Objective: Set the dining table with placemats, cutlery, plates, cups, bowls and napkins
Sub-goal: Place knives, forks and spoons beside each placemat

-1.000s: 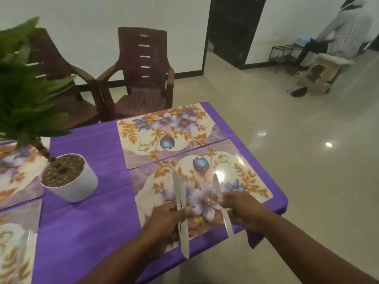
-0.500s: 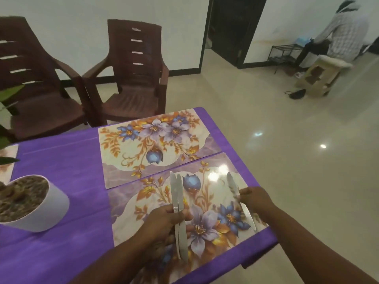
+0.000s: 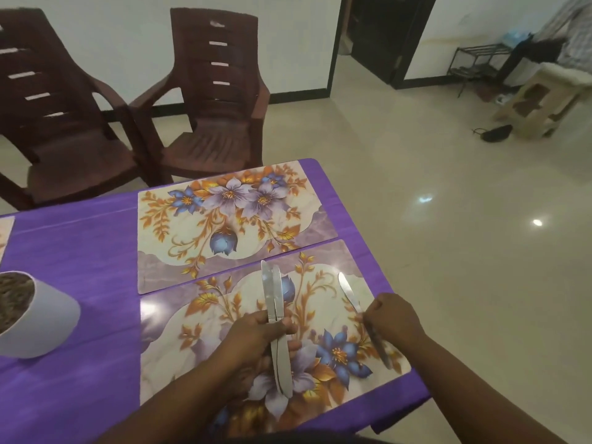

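Two floral placemats lie side by side on the purple table: the near placemat (image 3: 205,328) under my hands and the far placemat (image 3: 179,232) beyond it. My left hand (image 3: 256,334) grips two metal knives (image 3: 272,293) together at their middle, blades pointing away from me, above the centre of the near mat. My right hand (image 3: 394,318) holds a single knife (image 3: 347,291) near its middle, low along the near mat's right side; I cannot tell if it touches the mat.
A white pot (image 3: 38,318) with soil stands at the left on the purple tablecloth (image 3: 80,251). Two brown plastic chairs (image 3: 217,100) stand behind the table. The table's right edge drops to a shiny tiled floor (image 3: 448,235). A stool and a seated person are far right.
My right hand carried the single knife from the mat's middle out to its right side and lowered it. The left hand kept its two knives over the centre. My view shifted right.
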